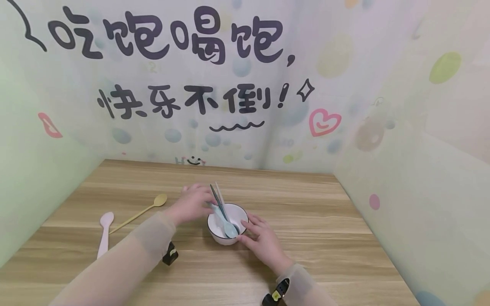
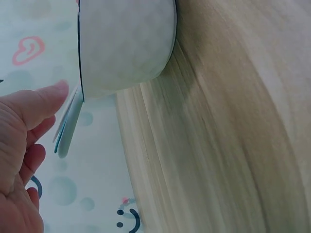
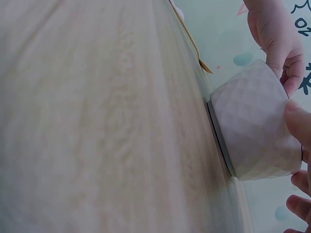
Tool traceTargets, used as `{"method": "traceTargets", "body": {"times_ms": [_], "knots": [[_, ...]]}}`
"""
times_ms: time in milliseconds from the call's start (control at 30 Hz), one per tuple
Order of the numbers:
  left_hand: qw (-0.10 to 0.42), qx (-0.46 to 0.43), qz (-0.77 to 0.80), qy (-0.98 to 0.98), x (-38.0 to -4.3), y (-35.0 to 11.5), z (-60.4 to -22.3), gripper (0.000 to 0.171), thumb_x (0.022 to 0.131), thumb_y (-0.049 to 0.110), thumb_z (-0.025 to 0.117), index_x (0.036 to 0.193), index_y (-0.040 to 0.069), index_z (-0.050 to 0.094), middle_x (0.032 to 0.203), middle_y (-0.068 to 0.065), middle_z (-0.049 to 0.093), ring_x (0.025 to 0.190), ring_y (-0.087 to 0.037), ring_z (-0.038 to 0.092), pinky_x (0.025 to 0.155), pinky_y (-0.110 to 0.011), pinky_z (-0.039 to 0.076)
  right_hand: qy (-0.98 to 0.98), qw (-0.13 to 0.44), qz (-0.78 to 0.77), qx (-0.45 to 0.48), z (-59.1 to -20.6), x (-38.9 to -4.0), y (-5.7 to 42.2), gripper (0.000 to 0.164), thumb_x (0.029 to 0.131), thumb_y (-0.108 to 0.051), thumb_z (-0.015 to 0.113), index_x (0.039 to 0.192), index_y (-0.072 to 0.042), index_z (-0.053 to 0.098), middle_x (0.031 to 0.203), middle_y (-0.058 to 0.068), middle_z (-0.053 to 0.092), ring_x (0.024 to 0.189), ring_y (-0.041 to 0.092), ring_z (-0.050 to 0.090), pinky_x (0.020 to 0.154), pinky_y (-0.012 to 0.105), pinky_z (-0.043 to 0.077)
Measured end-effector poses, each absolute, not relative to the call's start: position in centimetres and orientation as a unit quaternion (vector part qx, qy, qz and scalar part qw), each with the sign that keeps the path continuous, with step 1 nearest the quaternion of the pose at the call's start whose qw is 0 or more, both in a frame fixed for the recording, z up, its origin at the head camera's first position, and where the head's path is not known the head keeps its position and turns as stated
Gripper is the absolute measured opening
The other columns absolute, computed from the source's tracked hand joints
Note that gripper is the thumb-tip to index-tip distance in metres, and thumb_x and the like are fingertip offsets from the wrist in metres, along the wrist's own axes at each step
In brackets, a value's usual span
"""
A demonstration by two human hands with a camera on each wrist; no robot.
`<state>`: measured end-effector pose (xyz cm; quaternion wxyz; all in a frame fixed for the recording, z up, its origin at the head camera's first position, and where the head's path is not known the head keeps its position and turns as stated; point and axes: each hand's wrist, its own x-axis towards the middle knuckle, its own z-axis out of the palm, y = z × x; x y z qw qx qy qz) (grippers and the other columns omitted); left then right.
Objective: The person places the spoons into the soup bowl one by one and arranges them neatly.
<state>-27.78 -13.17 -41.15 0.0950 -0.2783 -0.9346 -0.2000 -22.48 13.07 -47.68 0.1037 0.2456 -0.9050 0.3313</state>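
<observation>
A white bowl (image 1: 223, 241) with a dark rim stands on the table; its outer wall is faceted in the right wrist view. A pale blue spoon (image 1: 231, 230) leans in it, beside a dark green chopstick (image 1: 215, 194) and a pale chopstick (image 1: 219, 193). My right hand (image 1: 266, 245) holds the bowl's right side, thumb on the near wall and fingers farther round. At the upper left rim is my left hand (image 1: 193, 204), loosely bent fingers close to the spoon's handle end. The spoon handle (image 2: 70, 128) sticks out past the rim, with the thumb beside it.
On the left of the wooden table (image 1: 325, 221) lie a yellow spoon (image 1: 160, 199) with a long thin handle and a pink spoon (image 1: 106, 219). A printed wall (image 1: 172, 80) closes off the back, with further walls at both sides.
</observation>
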Motion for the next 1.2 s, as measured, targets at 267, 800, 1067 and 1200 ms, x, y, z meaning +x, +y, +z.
{"method": "traceTargets", "body": {"times_ms": [267,800,1067,1200], "knots": [[0.099,-0.233,-0.299,-0.92,-26.4,-14.4,-41.4,0.02,0.079,0.021,0.078,0.098,0.016,0.074,0.111,-0.004,0.066,0.117,-0.033,0.049,0.097,-0.056,0.026,-0.909,0.094,0.327,0.239,-47.6,-22.5,13.1,0.055,0.085,-0.046,0.069,0.127,-0.012,0.064,0.142,0.012,0.049,0.132,0.037,0.042,0.105,0.051,0.034],[0.089,-0.151,-0.355,-0.918,-23.3,-19.6,-42.7,0.026,0.086,0.022,0.072,0.108,0.008,0.07,0.116,-0.015,0.063,0.108,-0.037,0.056,0.088,-0.055,0.044,-0.906,0.102,0.331,0.243,-47.8,-22.6,13.2,0.054,0.085,-0.047,0.068,0.126,-0.012,0.064,0.141,0.011,0.05,0.132,0.035,0.042,0.104,0.051,0.034],[0.087,-0.136,-0.357,-0.92,-22.2,-21.8,-43.2,0.028,0.087,0.02,0.071,0.11,0.005,0.069,0.112,-0.015,0.064,0.107,-0.038,0.055,0.086,-0.055,0.044,-0.908,0.101,0.33,0.238,-47.8,-22.6,13.3,0.052,0.085,-0.045,0.07,0.125,-0.012,0.065,0.141,0.007,0.05,0.132,0.032,0.042,0.105,0.048,0.035],[0.085,-0.121,-0.369,-0.918,-21.6,-22.7,-43.4,0.029,0.087,0.021,0.072,0.11,0.005,0.069,0.111,-0.014,0.063,0.107,-0.038,0.055,0.085,-0.055,0.044,-0.908,0.097,0.331,0.239,-47.8,-22.5,13.2,0.053,0.085,-0.045,0.069,0.126,-0.012,0.065,0.141,0.008,0.05,0.133,0.032,0.042,0.105,0.049,0.034]]}}
